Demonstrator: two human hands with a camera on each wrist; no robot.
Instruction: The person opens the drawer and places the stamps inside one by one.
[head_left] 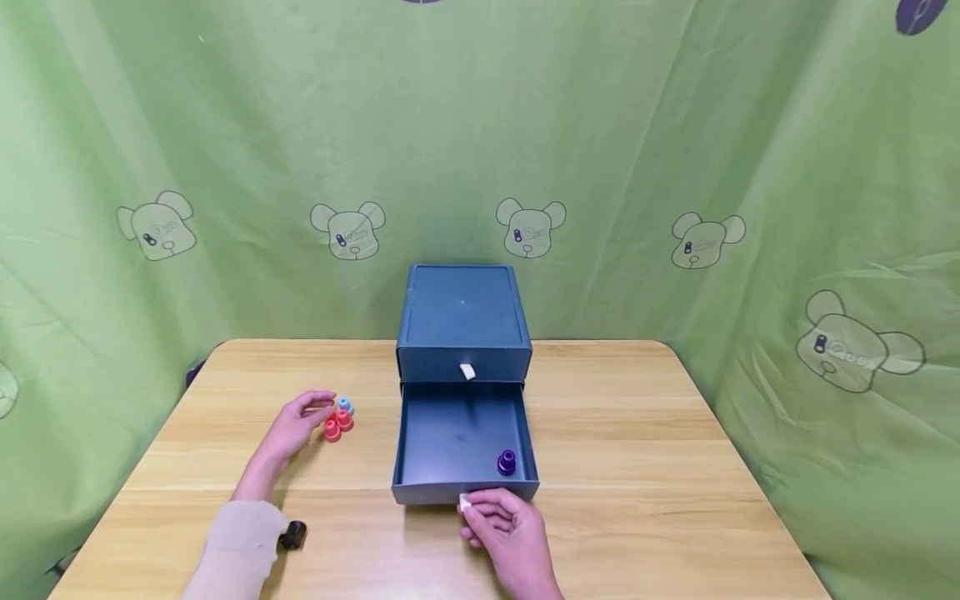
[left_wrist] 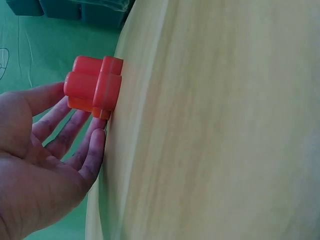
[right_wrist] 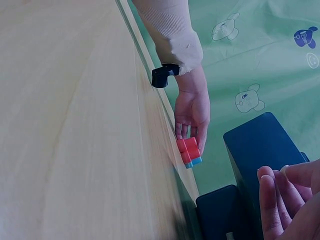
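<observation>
My left hand (head_left: 296, 423) reaches around the back of a small cluster of stepped plastic pieces on the table, fingers loosely bent and spread. Two red pieces (head_left: 343, 420) stand in front, with an orange piece (left_wrist: 80, 104) partly hidden behind them and a light blue piece (head_left: 345, 404) at the rear. The left fingertips are right beside the cluster. My right hand (head_left: 512, 533) pinches the white pull tab (head_left: 464, 501) of the lower drawer (head_left: 427, 493), which is pulled out. Inside this drawer, near its front right corner, stands a purple stepped piece (head_left: 507, 462).
The dark blue cabinet (head_left: 463, 304) stands at the back middle of the wooden table (head_left: 637, 467). Its upper drawer (head_left: 427, 365) is closed and has a white tab (head_left: 467, 371). A green curtain (head_left: 450, 125) encloses the table's back and sides. A black camera (head_left: 294, 535) sits at the left wrist.
</observation>
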